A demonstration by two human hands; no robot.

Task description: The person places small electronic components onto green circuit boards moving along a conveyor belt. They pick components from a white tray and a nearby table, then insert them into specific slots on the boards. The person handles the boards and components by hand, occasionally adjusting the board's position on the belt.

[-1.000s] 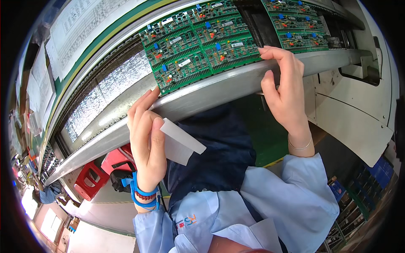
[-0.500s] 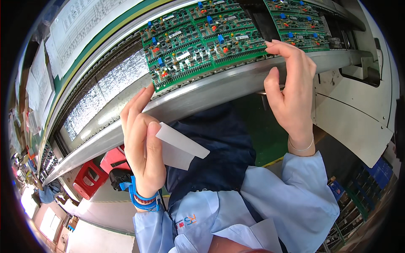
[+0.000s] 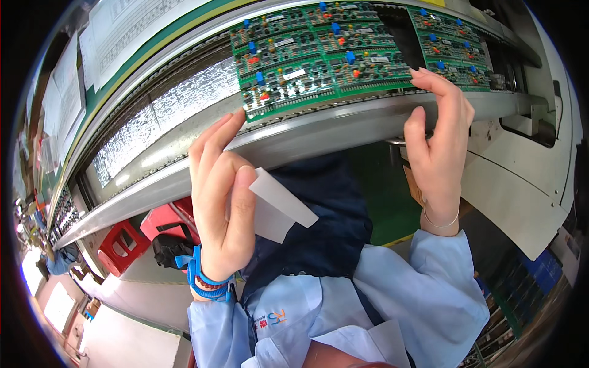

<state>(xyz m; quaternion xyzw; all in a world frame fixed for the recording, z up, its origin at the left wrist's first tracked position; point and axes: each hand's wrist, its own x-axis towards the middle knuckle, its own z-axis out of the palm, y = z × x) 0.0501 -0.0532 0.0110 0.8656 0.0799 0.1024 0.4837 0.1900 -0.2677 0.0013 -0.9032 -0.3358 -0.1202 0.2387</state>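
A green circuit board panel (image 3: 325, 72), set with blue, red and black parts, lies on a conveyor rail (image 3: 343, 116) at the top middle. My left hand (image 3: 224, 202) pinches a piece of folded white paper (image 3: 283, 205) between its thumb and curled fingers. Its outstretched fingertips reach the panel's near left corner. At the near right corner, the index fingertip of my right hand (image 3: 438, 138) meets the panel's edge. That hand's thumb stands apart below, close to the rail, with nothing between the fingers.
Farther right along the conveyor sits a second green circuit board panel (image 3: 451, 52). A pale machine housing (image 3: 509, 178) stands at the right. Printed sheets (image 3: 135, 37) lie beyond the rail at upper left. A red stool (image 3: 123, 248) and a black bag (image 3: 172, 248) are at lower left.
The panels and both hands appear shifted to the right in the picture, along with the surroundings. The left hand keeps the paper, and both hands stay at the panel's corners.
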